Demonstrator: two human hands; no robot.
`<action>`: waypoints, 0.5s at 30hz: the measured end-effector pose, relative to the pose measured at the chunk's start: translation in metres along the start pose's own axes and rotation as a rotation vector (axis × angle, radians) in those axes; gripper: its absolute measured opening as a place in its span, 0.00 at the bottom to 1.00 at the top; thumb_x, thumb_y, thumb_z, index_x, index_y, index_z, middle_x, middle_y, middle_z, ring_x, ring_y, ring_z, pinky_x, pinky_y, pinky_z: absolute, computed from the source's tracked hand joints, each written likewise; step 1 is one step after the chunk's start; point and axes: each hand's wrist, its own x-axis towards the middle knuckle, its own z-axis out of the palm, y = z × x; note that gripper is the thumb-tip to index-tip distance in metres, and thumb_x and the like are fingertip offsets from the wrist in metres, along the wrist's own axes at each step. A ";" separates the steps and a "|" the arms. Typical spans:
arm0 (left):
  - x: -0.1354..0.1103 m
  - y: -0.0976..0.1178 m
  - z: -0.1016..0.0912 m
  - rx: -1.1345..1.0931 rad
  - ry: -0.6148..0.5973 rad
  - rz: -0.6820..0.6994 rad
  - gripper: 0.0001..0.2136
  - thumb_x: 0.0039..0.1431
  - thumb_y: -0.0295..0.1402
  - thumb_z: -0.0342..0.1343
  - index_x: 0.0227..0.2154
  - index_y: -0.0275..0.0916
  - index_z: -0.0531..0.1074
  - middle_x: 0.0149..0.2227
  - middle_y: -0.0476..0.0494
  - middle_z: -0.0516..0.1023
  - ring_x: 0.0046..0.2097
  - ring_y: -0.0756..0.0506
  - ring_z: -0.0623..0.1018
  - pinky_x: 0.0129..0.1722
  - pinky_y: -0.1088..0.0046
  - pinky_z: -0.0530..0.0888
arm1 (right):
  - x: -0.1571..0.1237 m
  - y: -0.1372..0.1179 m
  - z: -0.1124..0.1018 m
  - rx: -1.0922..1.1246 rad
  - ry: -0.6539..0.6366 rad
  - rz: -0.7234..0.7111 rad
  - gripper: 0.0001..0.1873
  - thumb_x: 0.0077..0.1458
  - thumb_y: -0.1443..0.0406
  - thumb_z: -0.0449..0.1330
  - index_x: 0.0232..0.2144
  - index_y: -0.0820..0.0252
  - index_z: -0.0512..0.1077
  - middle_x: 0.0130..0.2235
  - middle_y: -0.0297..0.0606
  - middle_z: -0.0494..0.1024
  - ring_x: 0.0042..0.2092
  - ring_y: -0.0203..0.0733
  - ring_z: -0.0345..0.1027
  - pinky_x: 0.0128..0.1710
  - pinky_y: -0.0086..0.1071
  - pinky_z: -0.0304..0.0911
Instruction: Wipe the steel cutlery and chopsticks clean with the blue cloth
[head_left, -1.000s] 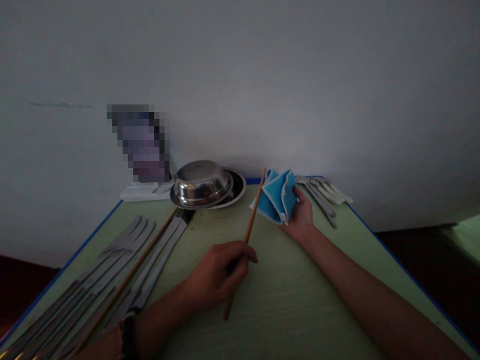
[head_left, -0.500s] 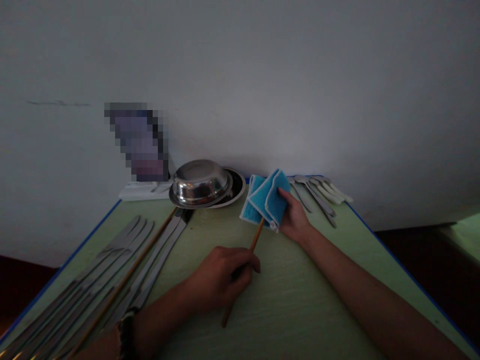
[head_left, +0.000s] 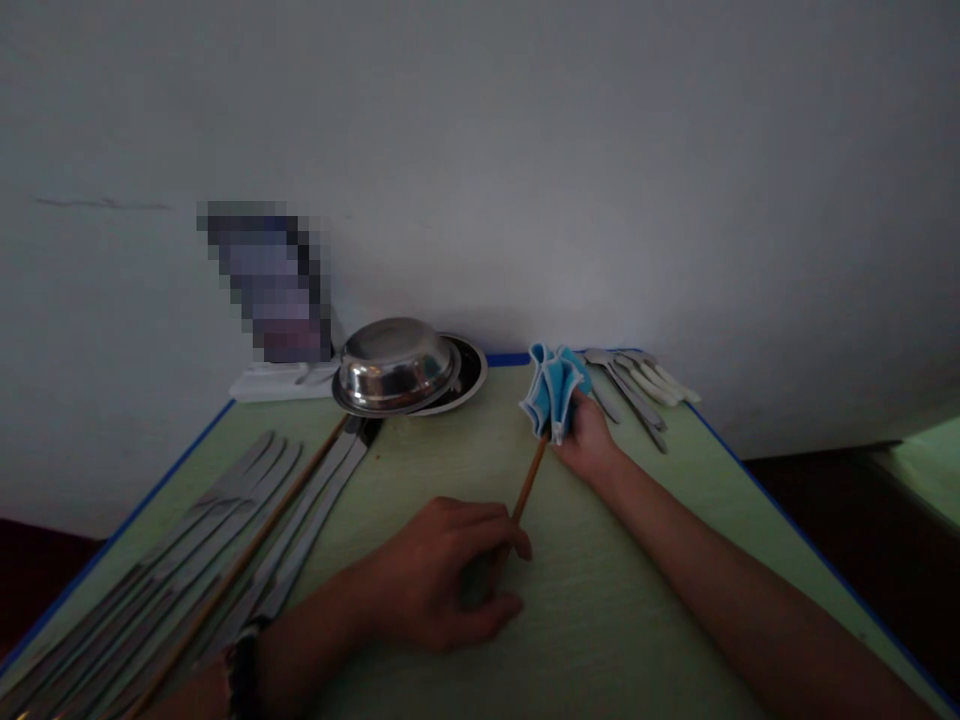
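My right hand (head_left: 589,435) is closed around a bunched blue cloth (head_left: 556,390) with white edging. The cloth wraps the upper end of a thin wooden chopstick (head_left: 531,480), which slants down toward my left hand (head_left: 457,570). My left hand has its thumb spread away from the fingers. Its forefinger lies against the lower part of the chopstick, without a closed grip. The chopstick's lower end is partly hidden by that hand, and its top is hidden in the cloth.
Several metal forks (head_left: 217,510) and knives (head_left: 322,510) lie left, with another wooden stick (head_left: 255,550) between them. Metal bowls (head_left: 397,365) stand at the back by the wall. Spoons (head_left: 630,390) lie back right. A blurred upright device (head_left: 270,285) stands on a white base (head_left: 281,382).
The chopstick has moved up and right through my left hand, whose thumb has opened away from it. My right hand has bunched the cloth more tightly, shifting slightly right.
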 end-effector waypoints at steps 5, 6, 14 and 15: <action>-0.001 0.000 -0.001 -0.092 -0.013 0.076 0.24 0.46 0.42 0.61 0.48 0.42 0.65 0.40 0.44 0.73 0.41 0.44 0.72 0.41 0.68 0.67 | -0.002 -0.004 0.004 -0.010 -0.026 -0.025 0.16 0.57 0.70 0.47 0.19 0.59 0.67 0.17 0.28 0.73 0.18 0.29 0.66 0.23 0.23 0.66; 0.000 0.000 0.000 -0.112 -0.013 0.095 0.23 0.48 0.42 0.60 0.48 0.42 0.66 0.39 0.44 0.74 0.40 0.45 0.73 0.40 0.69 0.68 | -0.003 -0.004 0.004 -0.020 -0.029 -0.027 0.17 0.57 0.70 0.47 0.19 0.59 0.66 0.16 0.27 0.72 0.17 0.29 0.65 0.21 0.22 0.65; 0.007 -0.013 0.011 -0.177 0.184 -0.132 0.11 0.57 0.36 0.53 0.42 0.39 0.71 0.31 0.48 0.77 0.32 0.50 0.76 0.34 0.76 0.71 | -0.019 0.019 0.001 -0.229 -0.209 0.046 0.06 0.48 0.63 0.60 0.27 0.61 0.71 0.20 0.30 0.75 0.22 0.34 0.69 0.25 0.28 0.68; 0.007 -0.014 0.011 -0.183 0.197 -0.186 0.11 0.58 0.35 0.52 0.42 0.39 0.71 0.31 0.48 0.78 0.31 0.50 0.76 0.33 0.77 0.71 | -0.022 0.022 0.002 -0.248 -0.245 0.063 0.07 0.46 0.62 0.61 0.27 0.61 0.71 0.20 0.30 0.75 0.23 0.34 0.69 0.26 0.28 0.68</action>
